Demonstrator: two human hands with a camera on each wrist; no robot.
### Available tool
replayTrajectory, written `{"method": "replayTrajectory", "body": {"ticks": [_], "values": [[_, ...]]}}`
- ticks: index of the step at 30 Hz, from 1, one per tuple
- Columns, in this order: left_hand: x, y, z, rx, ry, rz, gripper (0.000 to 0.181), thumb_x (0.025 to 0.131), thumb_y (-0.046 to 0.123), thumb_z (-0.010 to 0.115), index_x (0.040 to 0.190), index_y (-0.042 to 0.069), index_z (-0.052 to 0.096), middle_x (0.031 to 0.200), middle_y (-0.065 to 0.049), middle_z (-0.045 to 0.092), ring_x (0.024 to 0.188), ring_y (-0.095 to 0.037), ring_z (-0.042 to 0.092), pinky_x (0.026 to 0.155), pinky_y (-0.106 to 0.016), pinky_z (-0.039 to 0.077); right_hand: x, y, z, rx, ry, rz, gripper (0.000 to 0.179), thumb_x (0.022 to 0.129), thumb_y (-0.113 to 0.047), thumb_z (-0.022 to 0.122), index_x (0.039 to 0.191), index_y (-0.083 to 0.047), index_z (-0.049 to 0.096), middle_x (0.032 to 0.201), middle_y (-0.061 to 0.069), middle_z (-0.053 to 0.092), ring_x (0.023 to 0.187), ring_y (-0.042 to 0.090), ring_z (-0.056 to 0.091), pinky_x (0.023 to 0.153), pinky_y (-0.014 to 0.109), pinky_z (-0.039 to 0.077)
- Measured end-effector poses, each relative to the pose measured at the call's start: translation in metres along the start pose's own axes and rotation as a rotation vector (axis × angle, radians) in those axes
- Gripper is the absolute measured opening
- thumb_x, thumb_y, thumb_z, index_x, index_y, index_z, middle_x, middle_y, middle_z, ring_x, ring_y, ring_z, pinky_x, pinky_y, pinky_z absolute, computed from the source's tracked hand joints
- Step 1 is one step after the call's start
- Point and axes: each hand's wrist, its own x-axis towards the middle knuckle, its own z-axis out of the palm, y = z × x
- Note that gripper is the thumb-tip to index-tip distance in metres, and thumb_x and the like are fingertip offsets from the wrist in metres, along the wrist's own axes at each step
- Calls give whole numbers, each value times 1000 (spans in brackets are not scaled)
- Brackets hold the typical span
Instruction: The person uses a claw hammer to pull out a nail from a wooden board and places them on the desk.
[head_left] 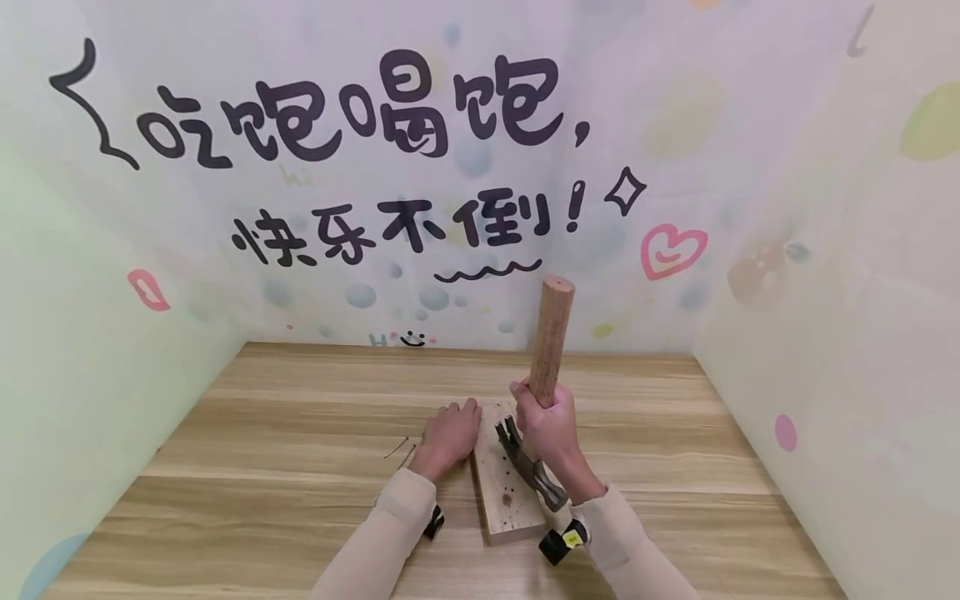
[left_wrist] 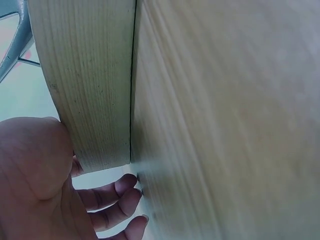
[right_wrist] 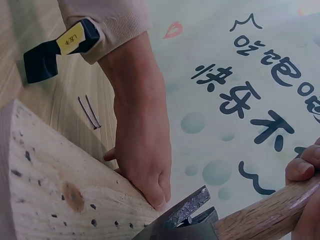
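My right hand grips a claw hammer low on its wooden handle, close to the head. The handle points upward, and the metal head overlaps the board in the head view. Between the claw's prongs, a small roundish metal bit shows in the right wrist view. Beneath is a thick wooden board dotted with dark holes and one brown knot. My left hand holds the board's far left corner, its thumb side against the board and fingers bent past the end.
Two loose nails lie on the wood-grained table, left of the board. A printed wall sheet stands behind the table, with pale side walls to left and right. Black wrist-camera straps sit at the cuffs.
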Motion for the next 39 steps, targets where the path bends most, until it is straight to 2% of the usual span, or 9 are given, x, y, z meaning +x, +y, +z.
{"method": "replayTrajectory", "body": {"ticks": [5,12,20,25,31,35,39], "values": [[0,1,0,12,-2,-11,38,109,32,33,129,9,57,116,-21,63,105,-40,62,80,-55,52,-3,-3,0,-7,-4,-24,25,96,-6,60,77,8,50,48,-5,41,41,6,37,40,21,29],[-1,0,1,15,32,0,37,108,32,36,124,9,59,106,-19,65,95,-38,64,74,-53,53,-5,-6,1,6,-22,-15,30,96,-5,59,78,15,47,48,-6,41,41,5,36,39,21,29],[-2,-2,0,36,76,39,33,108,31,39,115,7,61,94,-19,65,84,-38,66,67,-51,52,-3,-7,0,28,1,7,28,95,-6,60,76,10,47,49,-6,40,40,5,35,40,21,28],[-1,-5,2,23,84,40,34,107,33,38,111,8,61,92,-17,65,82,-36,66,66,-49,50,-3,-11,0,40,-5,23,26,95,-6,60,78,9,48,49,-6,40,41,5,35,40,21,29],[1,-8,1,17,118,69,29,105,32,44,109,8,61,90,-15,65,78,-32,65,61,-45,51,1,-16,-2,68,-1,-2,22,94,-4,59,75,1,49,49,-5,39,41,6,35,41,21,28],[-2,-9,-6,-11,148,81,28,103,29,49,117,7,62,98,-16,67,84,-33,66,67,-47,54,4,-23,-2,71,3,-6,22,94,-4,59,74,-3,51,49,-4,40,41,7,35,41,21,28],[-8,-10,-18,-53,177,94,26,101,25,54,117,7,64,104,-15,68,92,-33,66,74,-50,54,4,-29,-2,85,23,-3,19,92,-3,60,74,-2,55,50,-3,41,43,8,37,43,22,29]]}}
